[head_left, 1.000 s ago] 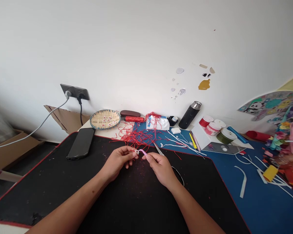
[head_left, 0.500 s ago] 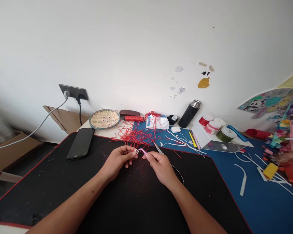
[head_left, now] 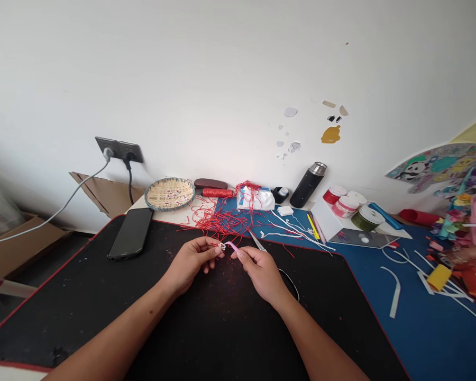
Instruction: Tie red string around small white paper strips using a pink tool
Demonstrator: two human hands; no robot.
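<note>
Over the black desk mat (head_left: 103,307) my left hand (head_left: 190,262) and my right hand (head_left: 262,272) meet at their fingertips. Between them is a thin pink strip (head_left: 232,245) with a tiny white knot-like piece (head_left: 222,246) at its left end. My left fingers pinch the white end, my right fingers pinch the pink strip's other end. Just beyond the hands lies a heap of red cord offcuts (head_left: 222,219). Metal tweezers (head_left: 257,242) lie on the mat beside my right hand.
A black phone (head_left: 130,233), a woven basket (head_left: 170,193), a red thread spool (head_left: 218,193), a tissue pack (head_left: 257,199) and a black flask (head_left: 307,185) stand along the back. White strips (head_left: 293,227), ribbon rolls (head_left: 349,208) and coloured paper scraps (head_left: 460,254) cover the blue mat on the right.
</note>
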